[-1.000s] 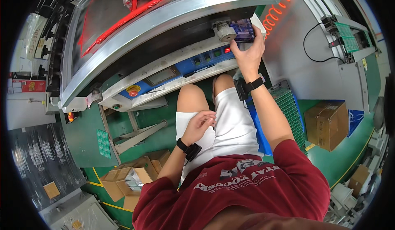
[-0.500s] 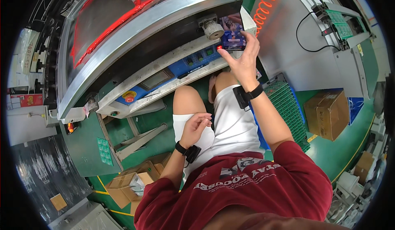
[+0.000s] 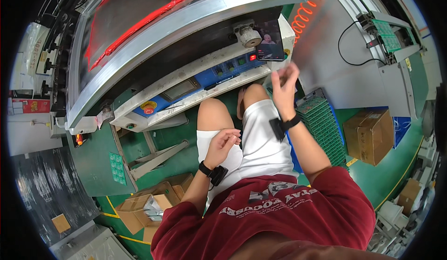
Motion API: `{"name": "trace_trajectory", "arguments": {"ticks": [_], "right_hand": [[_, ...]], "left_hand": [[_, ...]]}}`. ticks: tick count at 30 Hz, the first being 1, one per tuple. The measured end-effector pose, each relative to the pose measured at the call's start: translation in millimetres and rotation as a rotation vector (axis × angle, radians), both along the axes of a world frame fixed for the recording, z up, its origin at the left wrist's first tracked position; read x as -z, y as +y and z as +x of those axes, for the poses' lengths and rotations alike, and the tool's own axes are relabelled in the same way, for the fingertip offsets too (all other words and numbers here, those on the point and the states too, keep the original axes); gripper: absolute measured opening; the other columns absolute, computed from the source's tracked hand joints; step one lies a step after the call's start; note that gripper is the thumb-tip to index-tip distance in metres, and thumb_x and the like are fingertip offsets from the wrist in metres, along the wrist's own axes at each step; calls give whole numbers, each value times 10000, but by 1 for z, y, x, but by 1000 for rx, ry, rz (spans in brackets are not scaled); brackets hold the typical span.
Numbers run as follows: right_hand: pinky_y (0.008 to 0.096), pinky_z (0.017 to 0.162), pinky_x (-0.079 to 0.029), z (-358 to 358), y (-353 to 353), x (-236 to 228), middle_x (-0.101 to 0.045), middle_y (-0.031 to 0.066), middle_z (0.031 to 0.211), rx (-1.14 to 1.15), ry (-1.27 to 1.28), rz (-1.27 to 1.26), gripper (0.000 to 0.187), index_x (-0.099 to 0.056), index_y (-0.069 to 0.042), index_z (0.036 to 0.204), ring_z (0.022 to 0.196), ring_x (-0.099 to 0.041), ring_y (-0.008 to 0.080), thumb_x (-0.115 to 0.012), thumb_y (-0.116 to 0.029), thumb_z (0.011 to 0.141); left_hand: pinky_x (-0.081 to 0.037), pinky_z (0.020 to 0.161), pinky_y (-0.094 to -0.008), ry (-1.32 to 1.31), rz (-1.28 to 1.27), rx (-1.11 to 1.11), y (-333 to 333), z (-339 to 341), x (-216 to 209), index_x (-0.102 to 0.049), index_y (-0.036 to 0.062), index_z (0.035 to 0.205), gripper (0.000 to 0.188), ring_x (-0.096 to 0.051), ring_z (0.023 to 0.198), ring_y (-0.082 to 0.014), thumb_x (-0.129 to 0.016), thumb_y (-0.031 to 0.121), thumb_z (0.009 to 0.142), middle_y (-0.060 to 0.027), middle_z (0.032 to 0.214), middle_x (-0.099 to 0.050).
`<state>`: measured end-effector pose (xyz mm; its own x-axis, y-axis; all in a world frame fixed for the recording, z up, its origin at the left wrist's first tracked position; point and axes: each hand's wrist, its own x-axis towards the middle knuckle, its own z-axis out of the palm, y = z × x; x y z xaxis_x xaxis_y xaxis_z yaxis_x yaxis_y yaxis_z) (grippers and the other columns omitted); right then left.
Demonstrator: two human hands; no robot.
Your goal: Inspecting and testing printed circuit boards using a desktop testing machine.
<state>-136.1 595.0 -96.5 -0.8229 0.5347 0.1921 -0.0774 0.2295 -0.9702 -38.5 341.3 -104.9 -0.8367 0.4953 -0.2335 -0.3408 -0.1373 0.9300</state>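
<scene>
A phone with a lit screen stands against the front of the machine, beside a round metal knob. Just below and to the right of it hovers my right hand, apart from the phone. Its thumb stands off from the bent fingers, and nothing shows between them. On my left thigh rests my left hand, fingers loosely bent and slightly apart, with nothing visible in it. Below the phone runs the machine's blue control panel, with a lit red switch, a small display and a red emergency stop button.
Red paste lies on the screen frame above the panel. An orange coiled hose hangs at the right. Green racked boards and a cardboard box stand right of my legs; an open carton stands at lower left.
My right hand has drawn back from the phone, downward and slightly right. The picture on the phone's screen has changed. My left hand has stayed on my thigh.
</scene>
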Motion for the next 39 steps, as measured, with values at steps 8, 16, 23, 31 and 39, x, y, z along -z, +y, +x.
{"name": "trace_trajectory", "arguments": {"ticks": [8,16,23,31,39], "right_hand": [[185,519,-335,55,-48,78,-509,-47,699,-646,-400,-740,177,-582,-63,1000,593,-440,29,-519,-228,1001],[187,621,-443,53,-34,84,-577,-21,851,-636,-417,-956,103,-541,-87,1033,726,-547,45,-481,-168,1014],[183,614,-435,57,-38,93,-565,-25,824,-640,-344,-830,120,-541,-66,1006,706,-520,30,-516,-183,1004],[183,634,-440,55,-39,93,-572,-21,806,-632,-354,-710,134,-546,-56,993,720,-527,32,-528,-188,1000],[187,666,-457,53,-39,96,-613,3,847,-644,-313,-689,138,-542,-43,1021,760,-563,43,-529,-179,999]], "left_hand": [[-482,799,-247,-135,20,-141,36,-15,-1,-589,31,1103,162,-574,873,-105,-506,116,992,-36,989,-602],[-421,738,-221,-414,420,-369,89,-40,41,-598,73,1021,132,-528,802,-72,-519,176,997,16,890,-582],[-394,682,-203,-444,309,-452,94,-31,64,-601,67,994,129,-483,731,-59,-523,169,993,18,838,-584],[-421,708,-208,-456,339,-460,91,-31,71,-575,90,1015,130,-522,775,-63,-517,204,996,9,893,-601],[-398,760,-221,-411,301,-488,95,-34,57,-567,87,1195,253,-536,855,-61,-506,235,999,12,1030,-627]]}}
